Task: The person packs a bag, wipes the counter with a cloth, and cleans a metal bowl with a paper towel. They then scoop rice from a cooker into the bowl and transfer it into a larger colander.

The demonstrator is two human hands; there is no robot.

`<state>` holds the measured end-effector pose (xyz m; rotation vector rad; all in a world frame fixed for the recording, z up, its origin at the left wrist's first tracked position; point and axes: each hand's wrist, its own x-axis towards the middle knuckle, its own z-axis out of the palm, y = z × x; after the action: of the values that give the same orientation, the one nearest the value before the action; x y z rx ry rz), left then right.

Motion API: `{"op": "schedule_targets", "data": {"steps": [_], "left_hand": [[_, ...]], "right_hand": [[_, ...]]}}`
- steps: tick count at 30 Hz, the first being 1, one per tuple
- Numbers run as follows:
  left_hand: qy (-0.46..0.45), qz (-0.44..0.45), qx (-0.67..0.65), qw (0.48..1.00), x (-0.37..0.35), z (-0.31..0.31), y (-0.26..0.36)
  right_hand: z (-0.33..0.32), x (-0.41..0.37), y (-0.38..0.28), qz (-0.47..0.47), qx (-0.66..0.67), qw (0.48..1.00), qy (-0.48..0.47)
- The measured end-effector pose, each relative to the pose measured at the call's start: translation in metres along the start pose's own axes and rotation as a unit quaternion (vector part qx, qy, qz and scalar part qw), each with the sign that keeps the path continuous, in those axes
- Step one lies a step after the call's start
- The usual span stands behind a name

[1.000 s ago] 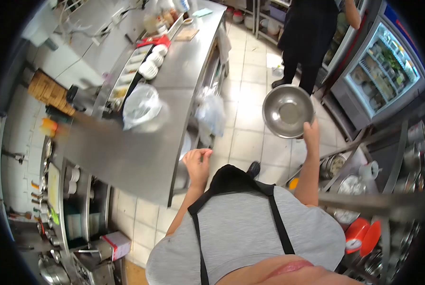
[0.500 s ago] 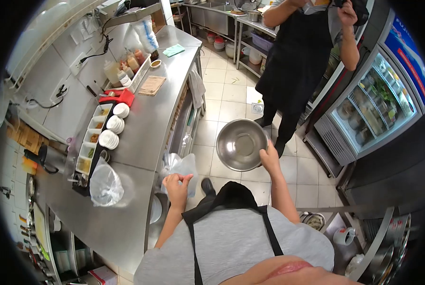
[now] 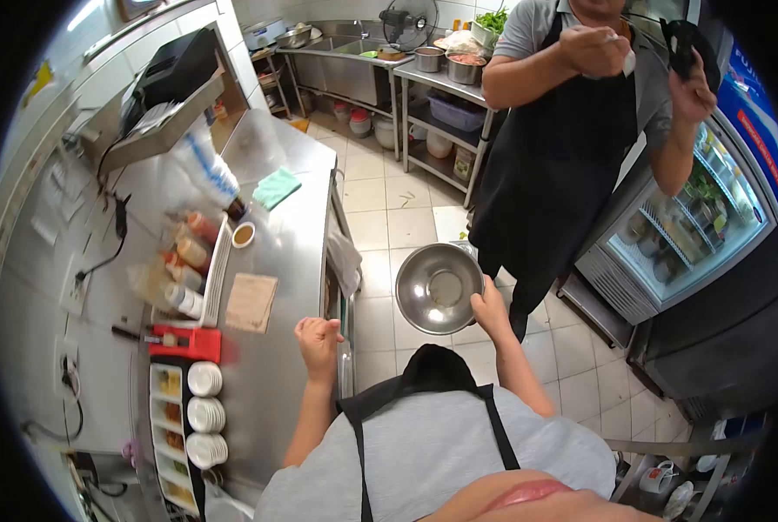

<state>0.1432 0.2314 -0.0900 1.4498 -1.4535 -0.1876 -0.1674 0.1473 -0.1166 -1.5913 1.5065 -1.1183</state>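
Note:
A round steel bowl (image 3: pixel 441 288) hangs over the tiled floor, gripped at its right rim by my right hand (image 3: pixel 491 311). Its inside looks bare apart from a pale patch at the bottom. My left hand (image 3: pixel 320 341) is raised beside the edge of the steel counter (image 3: pixel 276 374), its fingers curled in; whether anything is between them cannot be made out. On the counter to its left are a folded brown cloth (image 3: pixel 251 303) and a small cup of brown sauce (image 3: pixel 244 234).
A co-worker in a black apron (image 3: pixel 554 148) stands just beyond the bowl. A glass-door fridge (image 3: pixel 689 217) is at the right. White dishes (image 3: pixel 206 413), sauce bottles (image 3: pixel 192 252) and a green cloth (image 3: pixel 276 188) lie on the counter. A steel shelf (image 3: pixel 441 87) stands farther back.
The view has shifted forward and turned. The clear plastic bag by my left hand no longer shows there. My right hand still holds the bowl. The co-worker appears closer, with both hands still raised.

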Motion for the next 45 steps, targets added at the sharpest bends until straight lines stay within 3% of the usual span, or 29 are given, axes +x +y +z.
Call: {"op": "schedule_targets", "data": {"steps": [6, 9, 11, 12, 13, 14, 15, 16, 17, 19, 20, 22, 23, 25, 27, 31, 38, 39, 40, 42, 45], "left_hand": [[0.001, -0.035, -0.052, 0.998, 0.098, 0.023, -0.03], [0.064, -0.05, -0.106, 0.991, 0.142, 0.033, -0.051], [0.146, -0.125, -0.187, 0.963, 0.165, 0.027, -0.036], [0.171, -0.117, -0.143, 0.968, 0.175, 0.017, -0.035], [0.196, -0.115, -0.097, 0.969, 0.179, 0.005, -0.034], [0.238, -0.074, -0.052, 0.967, 0.184, -0.009, -0.029], [0.27, -0.035, -0.003, 0.962, 0.186, -0.025, -0.02], [0.309, -0.003, 0.023, 0.951, 0.186, -0.043, -0.01], [0.378, 0.019, 0.086, 0.922, 0.179, -0.063, -0.004], [0.479, 0.068, 0.195, 0.853, 0.162, -0.099, 0.015], [0.474, 0.093, 0.365, 0.796, 0.148, -0.13, 0.038], [0.468, 0.117, 0.429, 0.764, 0.116, -0.175, 0.091], [0.556, 0.159, 0.441, 0.686, 0.105, -0.193, 0.103], [0.58, 0.203, 0.454, 0.645, 0.074, -0.235, 0.147], [0.62, 0.215, 0.444, 0.61, 0.036, -0.283, 0.187], [0.687, 0.257, 0.264, 0.626, -0.014, -0.402, 0.263], [0.628, 0.111, 0.124, 0.76, -0.051, -0.666, 0.305], [0.624, 0.089, 0.088, 0.772, -0.057, -0.686, 0.3], [0.651, 0.077, 0.079, 0.751, -0.05, -0.693, 0.302], [0.707, 0.038, 0.057, 0.704, -0.024, -0.691, 0.305], [0.622, 0.028, 0.041, 0.781, -0.039, -0.727, 0.3]], "right_hand": [[0.024, 0.086, 0.025, 0.035, -0.023, 0.999, 0.028], [0.04, 0.143, 0.032, 0.032, -0.056, 0.998, 0.014], [0.053, 0.183, 0.034, 0.014, -0.02, 1.0, 0.01], [0.06, 0.208, 0.027, 0.02, -0.019, 1.0, -0.002], [0.071, 0.235, 0.029, -0.032, 0.003, 0.999, 0.002], [0.08, 0.259, 0.008, 0.004, 0.01, 1.0, 0.002], [0.086, 0.297, 0.013, -0.042, 0.023, 0.998, -0.04], [0.1, 0.315, -0.012, 0.023, 0.138, 0.99, -0.019], [0.11, 0.363, 0.016, -0.044, 0.089, 0.995, -0.015], [0.125, 0.38, -0.042, -0.059, 0.197, 0.976, -0.073], [0.134, 0.393, -0.055, -0.101, 0.163, 0.978, -0.084], [0.165, 0.436, -0.047, -0.175, 0.113, 0.971, -0.116], [0.18, 0.446, -0.05, -0.148, 0.107, 0.976, -0.118], [0.202, 0.438, -0.067, -0.117, 0.203, 0.957, -0.17], [0.217, 0.432, -0.071, -0.064, 0.202, 0.96, -0.183], [0.214, 0.393, -0.084, -0.047, 0.181, 0.963, -0.196], [0.197, 0.271, -0.075, -0.005, 0.273, 0.95, -0.149], [0.195, 0.253, -0.081, -0.007, 0.27, 0.953, -0.139], [0.175, 0.191, -0.129, 0.018, 0.27, 0.954, -0.131], [0.169, 0.154, -0.145, 0.011, 0.249, 0.96, -0.124], [0.159, 0.128, -0.139, -0.012, 0.245, 0.96, -0.133]]}}
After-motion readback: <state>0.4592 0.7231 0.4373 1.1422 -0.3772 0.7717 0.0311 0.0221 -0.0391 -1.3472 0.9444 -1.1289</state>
